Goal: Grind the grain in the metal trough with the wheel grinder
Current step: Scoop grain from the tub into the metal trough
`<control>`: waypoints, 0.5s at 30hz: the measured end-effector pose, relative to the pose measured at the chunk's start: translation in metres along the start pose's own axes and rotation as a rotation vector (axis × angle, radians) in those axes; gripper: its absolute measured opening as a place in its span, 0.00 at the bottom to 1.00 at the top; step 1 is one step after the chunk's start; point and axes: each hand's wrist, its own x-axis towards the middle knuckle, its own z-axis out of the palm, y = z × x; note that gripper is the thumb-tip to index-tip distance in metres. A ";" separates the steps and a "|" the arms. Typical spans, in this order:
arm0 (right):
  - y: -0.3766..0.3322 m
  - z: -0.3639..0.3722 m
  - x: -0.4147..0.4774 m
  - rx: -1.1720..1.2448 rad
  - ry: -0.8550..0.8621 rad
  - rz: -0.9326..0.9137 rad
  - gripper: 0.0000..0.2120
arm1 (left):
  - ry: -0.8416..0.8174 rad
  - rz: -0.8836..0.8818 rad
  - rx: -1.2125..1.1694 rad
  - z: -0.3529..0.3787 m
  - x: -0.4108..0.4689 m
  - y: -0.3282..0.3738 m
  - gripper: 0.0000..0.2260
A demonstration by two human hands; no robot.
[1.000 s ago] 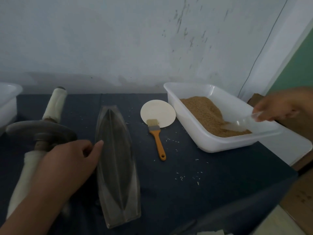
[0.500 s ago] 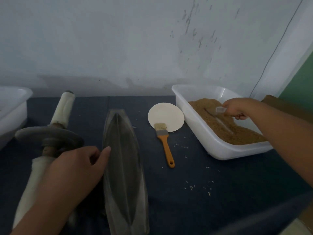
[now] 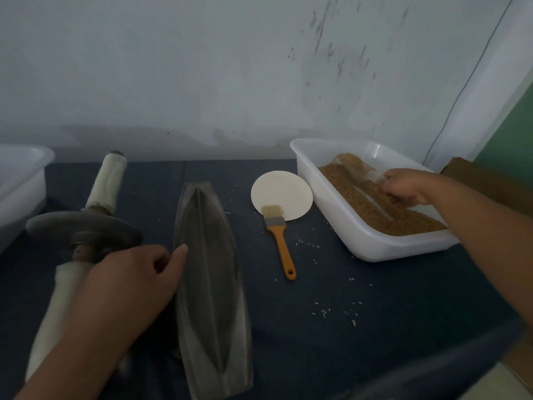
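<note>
Two hands show. At 2 o'clock our right hand (image 3: 403, 187) grips a clear scoop (image 3: 372, 174) in the grain (image 3: 383, 210) inside the white tub (image 3: 360, 241). At 7 o'clock our left hand (image 3: 127, 287) has its fingers curled and its thumb touching the metal trough (image 3: 210, 298); whether it holds anything we cannot tell. At 9 o'clock, the wheel grinder (image 3: 83, 229) lies on the worktop (image 3: 346, 284).

2 tubs (image 3: 26, 157) (image 3: 360, 238), 2 hands (image 3: 127, 287) (image 3: 403, 187), 1 ea. trough (image 3: 210, 284), wheel grinder (image 3: 83, 229), brush (image 3: 278, 235), disc (image 3: 282, 189), scoop (image 3: 372, 176).
</note>
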 end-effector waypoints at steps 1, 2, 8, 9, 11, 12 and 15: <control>0.002 -0.002 -0.007 0.034 0.035 -0.030 0.09 | -0.023 -0.008 -0.007 0.000 0.001 0.000 0.28; 0.004 -0.003 -0.015 0.052 0.077 -0.063 0.08 | -0.037 -0.012 -0.014 0.000 0.001 0.000 0.28; 0.002 0.005 -0.060 0.099 0.299 -0.300 0.09 | -0.025 0.024 -0.018 0.002 0.002 -0.003 0.27; 0.000 0.006 -0.065 0.137 0.305 -0.318 0.09 | -0.023 0.031 -0.017 0.002 0.002 -0.004 0.27; -0.004 0.007 -0.070 0.206 0.292 -0.327 0.10 | -0.025 0.038 -0.020 0.002 0.003 -0.005 0.27; -0.005 0.009 -0.072 0.220 0.287 -0.323 0.11 | -0.024 0.038 -0.024 0.002 0.003 -0.006 0.27; -0.006 0.015 -0.075 0.215 0.279 -0.289 0.15 | -0.013 0.043 -0.055 0.003 0.002 -0.006 0.25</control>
